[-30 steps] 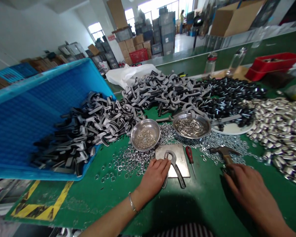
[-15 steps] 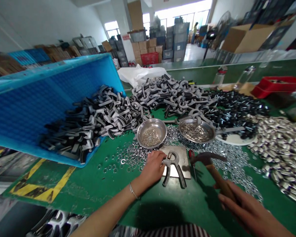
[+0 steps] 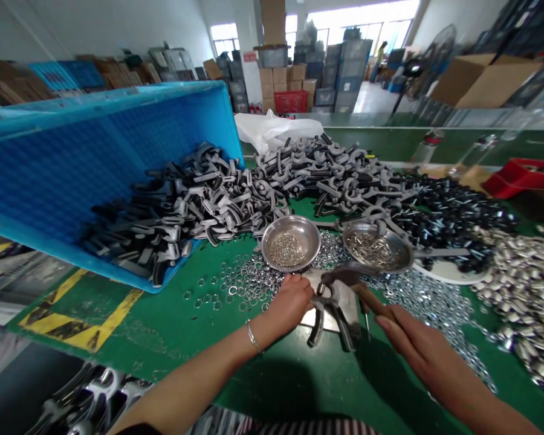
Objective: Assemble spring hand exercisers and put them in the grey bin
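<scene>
Hammer (image 3: pixel 344 275) swung in from right since last moment, head now just above grip trainer (image 3: pixel 320 326), contact not clear. Wooden handle held in right hand (image 3: pixel 424 353), fingers wrapped round. Left hand (image 3: pixel 290 304) closed on trainer's top, pinning it on steel plate (image 3: pixel 312 319) near worktop (image 3: pixel 254 356) front edge. Loose washers (image 3: pixel 247 281) left of plate; steel dish (image 3: pixel 291 243) just behind.
</scene>
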`<state>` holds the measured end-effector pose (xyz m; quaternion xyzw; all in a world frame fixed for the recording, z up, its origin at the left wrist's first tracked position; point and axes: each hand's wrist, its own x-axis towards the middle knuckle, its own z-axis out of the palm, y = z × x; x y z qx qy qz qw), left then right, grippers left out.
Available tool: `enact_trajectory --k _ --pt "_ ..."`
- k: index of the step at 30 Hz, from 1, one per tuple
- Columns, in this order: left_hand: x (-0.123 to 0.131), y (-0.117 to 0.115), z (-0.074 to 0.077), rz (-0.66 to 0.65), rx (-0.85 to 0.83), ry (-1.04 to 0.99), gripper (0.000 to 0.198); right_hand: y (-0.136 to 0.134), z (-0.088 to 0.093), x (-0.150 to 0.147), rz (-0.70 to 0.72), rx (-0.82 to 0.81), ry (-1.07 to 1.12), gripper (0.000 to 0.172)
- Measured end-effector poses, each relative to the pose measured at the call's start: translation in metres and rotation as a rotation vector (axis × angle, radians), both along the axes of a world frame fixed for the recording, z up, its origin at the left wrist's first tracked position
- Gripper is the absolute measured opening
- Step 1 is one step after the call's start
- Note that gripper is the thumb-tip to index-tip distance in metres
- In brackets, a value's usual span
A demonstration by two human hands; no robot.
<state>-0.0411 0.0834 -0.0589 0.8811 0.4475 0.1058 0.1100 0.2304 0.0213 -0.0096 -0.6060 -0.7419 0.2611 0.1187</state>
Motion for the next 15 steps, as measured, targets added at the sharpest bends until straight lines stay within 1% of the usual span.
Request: enact_trajectory --k 2,3,5,7,9,10,12,13,15 --pt "0.000 0.001 -0.003 -0.011 0.023 0.003 0.016 0.013 -0.002 -0.005 -0.011 0.058 -0.079 0.035" --pt "0.001 0.002 -0.003 -0.011 0.035 0.011 0.015 0.020 -0.004 -0.007 0.013 0.064 -0.122 0.035" --pt "0.003 0.004 -0.002 -0.004 0.051 0.035 0.014 0.034 -0.006 -0.009 0.081 0.023 -0.122 0.037" --pt "0.005 0.003 0.002 -0.010 0.048 0.051 0.014 0.041 -0.003 -0.007 0.089 -0.036 0.009 0.039" --pt "0.001 -0.002 0.011 -0.022 0.021 0.044 0.015 0.034 0.001 -0.001 0.007 -0.078 0.167 0.042" --pt "-0.006 -0.006 0.016 -0.022 0.003 0.030 0.016 0.025 0.002 0.004 -0.057 -0.099 0.234 0.043" --pt "-0.033 -0.019 0.026 -0.012 -0.039 -0.006 0.016 -0.003 -0.001 0.013 -0.192 -0.185 0.357 0.045" --pt "-0.054 -0.027 0.030 -0.002 -0.055 -0.024 0.017 -0.020 -0.006 0.017 -0.255 -0.253 0.420 0.046" --pt "-0.111 -0.041 0.032 0.026 -0.099 -0.022 0.019 -0.052 -0.020 0.023 -0.372 -0.405 0.530 0.047"
